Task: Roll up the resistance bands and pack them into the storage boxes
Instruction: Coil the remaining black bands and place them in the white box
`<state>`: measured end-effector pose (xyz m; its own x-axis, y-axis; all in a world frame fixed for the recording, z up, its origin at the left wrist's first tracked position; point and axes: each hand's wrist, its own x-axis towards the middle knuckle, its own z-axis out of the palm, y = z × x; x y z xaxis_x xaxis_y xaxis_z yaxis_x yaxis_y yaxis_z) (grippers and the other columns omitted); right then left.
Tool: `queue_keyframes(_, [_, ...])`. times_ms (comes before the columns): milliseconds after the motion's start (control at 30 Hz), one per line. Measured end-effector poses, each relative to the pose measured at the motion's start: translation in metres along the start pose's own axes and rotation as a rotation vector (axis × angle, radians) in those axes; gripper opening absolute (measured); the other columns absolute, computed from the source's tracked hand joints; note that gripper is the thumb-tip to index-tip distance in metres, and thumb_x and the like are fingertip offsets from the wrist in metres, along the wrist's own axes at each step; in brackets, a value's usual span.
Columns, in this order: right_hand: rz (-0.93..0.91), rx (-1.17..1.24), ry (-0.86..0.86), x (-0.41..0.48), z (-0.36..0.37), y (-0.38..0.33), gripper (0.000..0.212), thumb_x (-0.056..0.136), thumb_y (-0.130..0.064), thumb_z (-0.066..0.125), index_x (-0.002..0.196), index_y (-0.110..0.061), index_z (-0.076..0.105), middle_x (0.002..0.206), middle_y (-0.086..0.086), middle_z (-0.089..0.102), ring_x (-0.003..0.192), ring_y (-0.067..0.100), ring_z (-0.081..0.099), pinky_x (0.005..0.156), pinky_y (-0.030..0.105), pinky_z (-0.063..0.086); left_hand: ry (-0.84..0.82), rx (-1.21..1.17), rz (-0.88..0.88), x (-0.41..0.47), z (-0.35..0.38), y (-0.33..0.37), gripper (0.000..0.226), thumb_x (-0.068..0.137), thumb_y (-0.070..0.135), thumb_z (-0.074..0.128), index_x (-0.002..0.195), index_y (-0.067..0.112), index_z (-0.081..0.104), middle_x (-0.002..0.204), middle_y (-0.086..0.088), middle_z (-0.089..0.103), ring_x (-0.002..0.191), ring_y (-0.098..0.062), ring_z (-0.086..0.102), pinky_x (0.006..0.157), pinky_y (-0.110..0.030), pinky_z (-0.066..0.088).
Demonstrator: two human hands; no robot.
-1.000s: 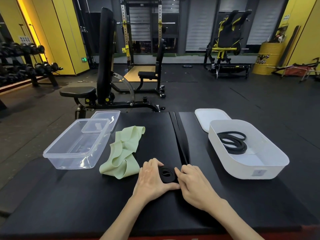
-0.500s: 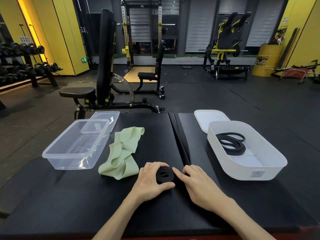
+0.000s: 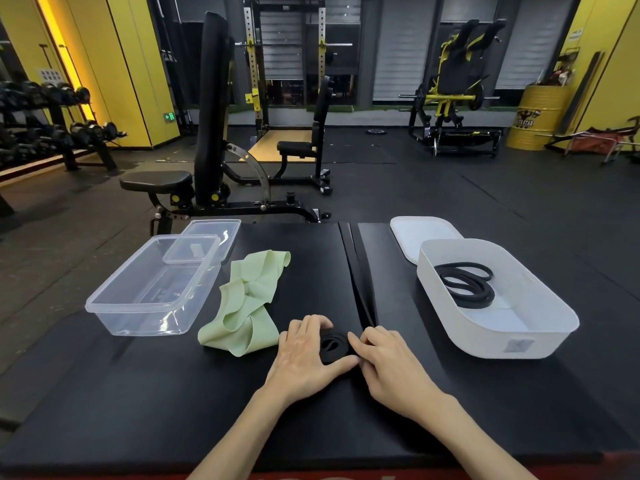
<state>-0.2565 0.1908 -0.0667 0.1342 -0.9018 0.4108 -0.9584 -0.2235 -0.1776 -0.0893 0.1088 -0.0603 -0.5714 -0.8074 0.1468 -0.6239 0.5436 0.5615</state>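
Dim overall; warm glow from the yellow light strip (image 3: 57,60) at left; glare on the clear plastic box (image 3: 145,322); edges bowed.

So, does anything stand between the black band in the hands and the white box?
Nothing visible does. Only bare mat lies between the black band and the white box. The box is open, its lid behind it, with one coiled band inside.

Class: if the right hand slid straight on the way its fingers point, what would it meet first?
The right hand would probably meet the black band roll at once; the left hand lies beyond.
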Motion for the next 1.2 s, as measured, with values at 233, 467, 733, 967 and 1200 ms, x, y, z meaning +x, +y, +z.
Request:
queue_keyframes(233, [-0.039, -0.005, -0.12, -0.001, -0.013, 0.02, 0.045, 0.09, -0.021, 0.046, 0.135, -0.027, 0.051, 0.099, -0.006, 0.051, 0.097, 0.012, 0.049, 0.098, 0.028, 0.036, -0.215, -0.066, 0.122, 0.004, -0.012, -0.011, 0.074, 0.07, 0.055, 0.054, 0.139, 0.04, 0.033, 0.135, 0.03, 0.032, 0.132, 0.004, 0.023, 0.108, -0.024, 0.016])
queue_keyframes(467, [-0.048, -0.186, 0.059, 0.005, -0.004, 0.011, 0.05, 0.069, -0.012, 0.076, 0.117, -0.017, 0.063, 0.077, -0.006, 0.048, 0.072, 0.015, 0.045, 0.063, 0.021, 0.033, -0.003, -0.146, -0.03, 0.0, 0.005, -0.013, 0.07, 0.056, 0.075, 0.063, 0.121, 0.054, 0.047, 0.115, 0.023, 0.044, 0.115, -0.008, 0.046, 0.103, -0.026, 0.038])
queue_keyframes(733, [-0.021, -0.242, 0.089, -0.001, 0.003, 0.004, 0.035, 0.074, -0.021, 0.073, 0.107, -0.014, 0.064, 0.079, -0.006, 0.051, 0.074, 0.015, 0.045, 0.065, 0.024, 0.034, 0.033, -0.068, -0.111, 0.006, 0.01, -0.004, 0.068, 0.045, 0.083, 0.062, 0.101, 0.049, 0.044, 0.105, 0.021, 0.053, 0.108, -0.004, 0.042, 0.092, -0.023, 0.034])
queue_keyframes(967, [0.004, -0.067, 0.016, -0.014, -0.001, 0.012, 0.046, 0.086, -0.019, 0.054, 0.132, -0.022, 0.053, 0.1, -0.009, 0.052, 0.099, 0.009, 0.046, 0.09, 0.025, 0.037, -0.133, -0.017, 0.11, 0.0, -0.003, -0.002, 0.082, 0.066, 0.065, 0.065, 0.135, 0.042, 0.027, 0.127, 0.027, 0.036, 0.123, 0.003, 0.026, 0.105, -0.025, 0.02])
queue_keyframes(1200, [0.014, -0.08, -0.036, -0.006, -0.008, 0.014, 0.065, 0.075, -0.002, 0.064, 0.134, -0.023, 0.05, 0.086, -0.006, 0.045, 0.082, 0.012, 0.039, 0.066, 0.021, 0.04, -0.218, -0.094, 0.051, 0.001, -0.005, -0.01, 0.073, 0.072, 0.052, 0.064, 0.137, 0.047, 0.033, 0.135, 0.019, 0.033, 0.128, -0.006, 0.028, 0.109, -0.022, 0.016])
